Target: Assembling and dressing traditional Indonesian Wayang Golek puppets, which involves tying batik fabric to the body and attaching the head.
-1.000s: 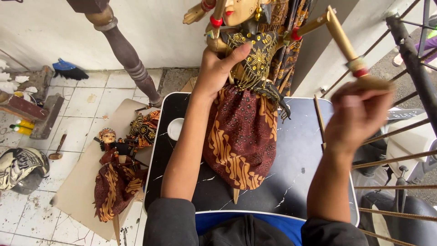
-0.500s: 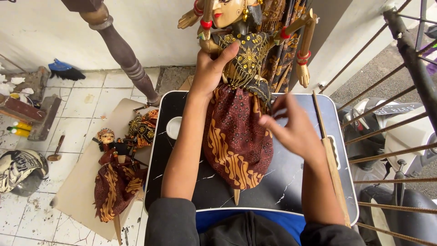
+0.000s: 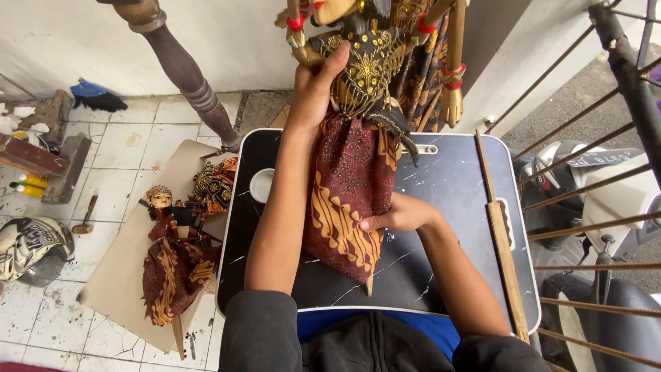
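Note:
A rod puppet [image 3: 358, 103] with a gold beaded chest and a maroon and orange batik skirt [image 3: 348, 189] stands upright over a black lap table [image 3: 447, 207]. My left hand [image 3: 317, 83] grips the puppet's torso from the left. At the skirt's lower right edge my right hand [image 3: 392, 217] pinches the cloth, its fingers partly tucked under the fabric. The puppet's wooden arm [image 3: 452, 76] hangs down at the right. A pointed central rod sticks out below the skirt.
A long wooden stick [image 3: 501, 234] lies along the table's right side. A second puppet [image 3: 175, 251] lies on cardboard on the tiled floor at left. A turned wooden post [image 3: 193, 83] rises behind. A metal railing [image 3: 606, 179] and a parked scooter are at right. A helmet [image 3: 27, 248] sits far left.
My right hand let go of the raised wooden arm rod, came down across the table and took hold of the skirt's edge. The stick now lies on the table. The view moved closer.

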